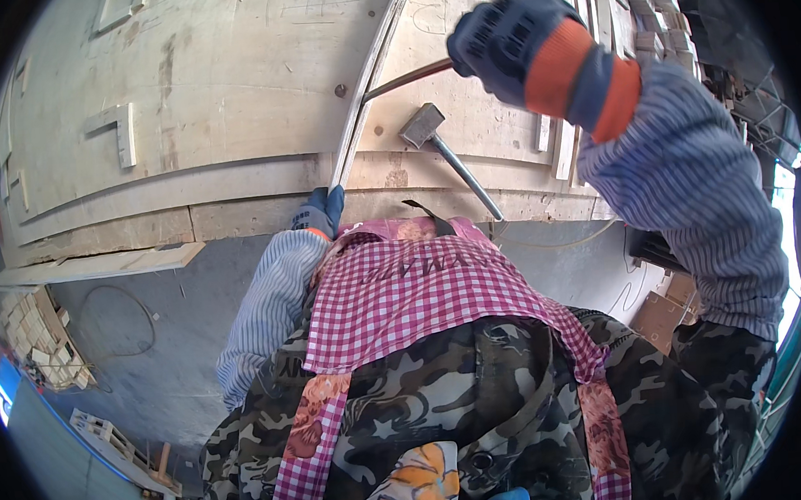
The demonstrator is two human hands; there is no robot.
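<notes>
My right hand, in a grey-blue glove with an orange cuff, is closed round a slim metal pry bar. The bar's tip rests against a long narrow wooden strip that runs away from me across the plywood table. At the table's front edge my left hand, gloved alike, grips the strip's near end; part of its fingers is hidden. Between the strip and my right arm lies a hammer with a blocky metal head, its handle pointing toward me over the front edge.
An L-shaped wooden piece lies on the table's left part. Boards and stacked wood blocks line the right side. Below the table at left stands a pile of wood offcuts. A cardboard box sits low at right.
</notes>
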